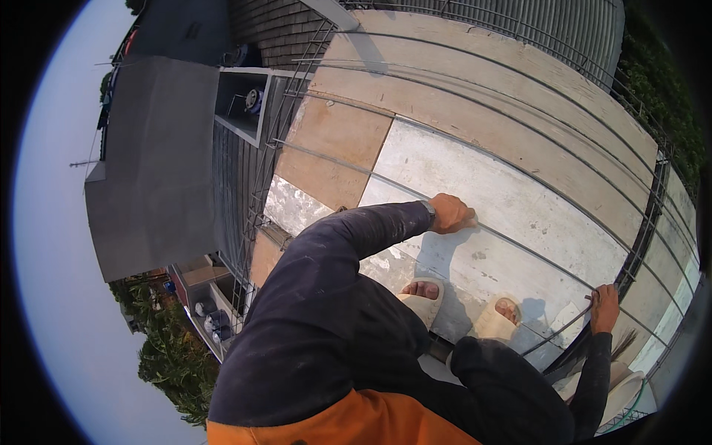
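Note:
A long thin steel reinforcing bar [534,256] runs across a whitish formwork panel [452,159]. My left hand [451,213], with a watch at the wrist, is closed around this bar near its middle. Farther right, my right hand [604,308] is closed at the bar's right end, by the dark gap between panels. A second dark rod [558,332] slants from beside my foot up to the right hand; whether the fingers hold it too, I cannot tell. My feet, in cream sandals [495,320], stand on the panels just below the bar.
More parallel bars [512,111] cross the tan boards beyond. Tied rebar cages line the left edge [263,185] and the gap at right [649,215]. Past the left edge lie a lower building and trees [174,363]. A white basin [624,397] stands at lower right.

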A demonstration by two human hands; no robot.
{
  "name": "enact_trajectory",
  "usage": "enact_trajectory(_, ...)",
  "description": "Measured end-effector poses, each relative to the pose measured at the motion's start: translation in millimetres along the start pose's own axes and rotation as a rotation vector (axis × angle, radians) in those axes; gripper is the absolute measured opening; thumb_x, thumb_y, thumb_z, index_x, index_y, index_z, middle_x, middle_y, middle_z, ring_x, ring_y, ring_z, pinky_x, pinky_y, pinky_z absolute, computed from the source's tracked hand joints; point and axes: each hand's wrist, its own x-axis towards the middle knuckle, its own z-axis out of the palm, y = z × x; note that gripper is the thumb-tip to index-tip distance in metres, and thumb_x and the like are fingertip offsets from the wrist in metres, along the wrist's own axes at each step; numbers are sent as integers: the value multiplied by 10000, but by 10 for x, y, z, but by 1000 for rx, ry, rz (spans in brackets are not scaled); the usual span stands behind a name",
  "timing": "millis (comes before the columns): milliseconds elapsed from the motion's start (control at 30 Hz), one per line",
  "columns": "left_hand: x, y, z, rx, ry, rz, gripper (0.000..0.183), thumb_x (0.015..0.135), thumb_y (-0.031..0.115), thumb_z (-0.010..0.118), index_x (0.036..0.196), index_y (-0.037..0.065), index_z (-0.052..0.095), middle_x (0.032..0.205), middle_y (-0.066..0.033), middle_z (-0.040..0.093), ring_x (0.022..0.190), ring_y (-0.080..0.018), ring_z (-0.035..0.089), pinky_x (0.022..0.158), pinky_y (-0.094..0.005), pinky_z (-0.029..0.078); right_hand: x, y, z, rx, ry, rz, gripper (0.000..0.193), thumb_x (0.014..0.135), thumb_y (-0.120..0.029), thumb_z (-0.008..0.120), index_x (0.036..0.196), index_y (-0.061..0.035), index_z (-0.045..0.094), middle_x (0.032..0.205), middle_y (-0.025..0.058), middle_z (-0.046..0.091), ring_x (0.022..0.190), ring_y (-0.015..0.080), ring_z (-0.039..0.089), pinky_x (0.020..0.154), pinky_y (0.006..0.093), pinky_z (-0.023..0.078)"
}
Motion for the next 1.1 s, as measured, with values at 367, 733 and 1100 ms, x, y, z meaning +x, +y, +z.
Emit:
enact_trajectory(367, 14, -209, 280, 5, 384, -23, 327, 1036, 378, 646, 1047, 65, 737, 1032, -133, 692, 1010, -346, 650, 902, -480, 510, -6, -110, -74, -19, 70, 29, 157, 916, -66, 700, 1060, -59, 635, 1087, 148, 617, 1087, 392, 605, 909, 499, 517)
enact_trajectory(733, 15, -339, 371, -97, 590, 32, 244, 991, 326, 718, 992, 83, 694, 1046, -104, 629, 1028, -316, 595, 929, -451, 466, 269, -644, -198, -2, 8, -201, 75, 932, -15, 658, 1002, -41, 650, 991, 154, 624, 974, 383, 615, 858, 484, 512)
enact_trajectory(1100, -394, -632, 187, -71, 770, -79, 208, 943, 295, 786, 1023, 116, 718, 1072, -81, 618, 1069, -302, 571, 988, -447, 437, 620, -1430, -310, 19, -82, -179, 153, 903, -28, 677, 1049, -70, 691, 1023, 135, 647, 1013, 363, 641, 873, 485, 540)
